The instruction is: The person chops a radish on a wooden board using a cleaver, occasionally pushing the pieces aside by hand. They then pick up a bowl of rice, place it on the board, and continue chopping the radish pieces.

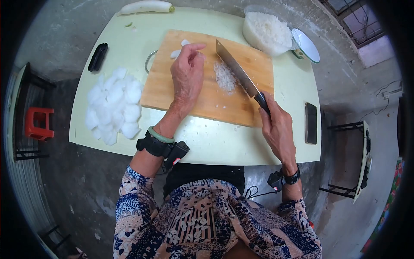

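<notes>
My right hand (278, 127) grips the black handle of a kitchen knife (237, 69), its broad blade slanting up and left over the wooden cutting board (157, 86). Finely chopped white radish (223, 78) lies in a small heap left of the blade. Over the board's left part is my left hand (189, 71), fingers loosely bent and one reaching right, with nothing visible in it. Small white radish pieces (175, 54) lie beside its fingers, partly hidden. Thin radish slices (114, 105) are piled on the table left of the board.
A clear bowl of chopped radish (268, 31) stands at the back right, beside a tilted white dish (305, 44). One whole white radish (146, 7) lies along the back edge. A phone (311, 123) is at right, a black object (98, 57) at left. A red stool (39, 123) stands beyond.
</notes>
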`<action>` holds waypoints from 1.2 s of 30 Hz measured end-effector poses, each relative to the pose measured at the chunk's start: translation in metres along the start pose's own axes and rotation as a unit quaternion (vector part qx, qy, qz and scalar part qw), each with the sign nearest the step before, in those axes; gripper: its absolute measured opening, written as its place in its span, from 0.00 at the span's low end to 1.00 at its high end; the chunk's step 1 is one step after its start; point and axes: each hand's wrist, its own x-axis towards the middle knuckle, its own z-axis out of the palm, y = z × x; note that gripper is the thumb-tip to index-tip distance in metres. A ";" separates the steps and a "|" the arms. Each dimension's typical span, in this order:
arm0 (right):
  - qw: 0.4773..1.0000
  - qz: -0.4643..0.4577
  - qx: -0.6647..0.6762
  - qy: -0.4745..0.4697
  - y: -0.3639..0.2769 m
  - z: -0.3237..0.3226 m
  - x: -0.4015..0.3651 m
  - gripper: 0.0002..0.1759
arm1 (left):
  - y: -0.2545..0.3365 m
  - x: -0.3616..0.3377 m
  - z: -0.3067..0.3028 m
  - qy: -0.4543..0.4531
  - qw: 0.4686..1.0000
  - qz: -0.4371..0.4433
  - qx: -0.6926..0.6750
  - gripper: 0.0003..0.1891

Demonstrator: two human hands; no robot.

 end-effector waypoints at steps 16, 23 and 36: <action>0.991 -0.064 0.057 0.100 -0.006 0.010 -0.005 0.24 | -0.005 0.002 0.006 0.044 0.998 0.050 -0.008 0.12; 0.998 0.035 0.050 -0.013 -0.015 0.000 -0.004 0.24 | -0.014 0.005 0.007 0.056 0.995 0.071 -0.032 0.12; 0.996 -0.004 0.084 0.026 -0.013 0.007 -0.011 0.25 | 0.004 0.005 -0.003 0.062 0.997 0.033 -0.031 0.15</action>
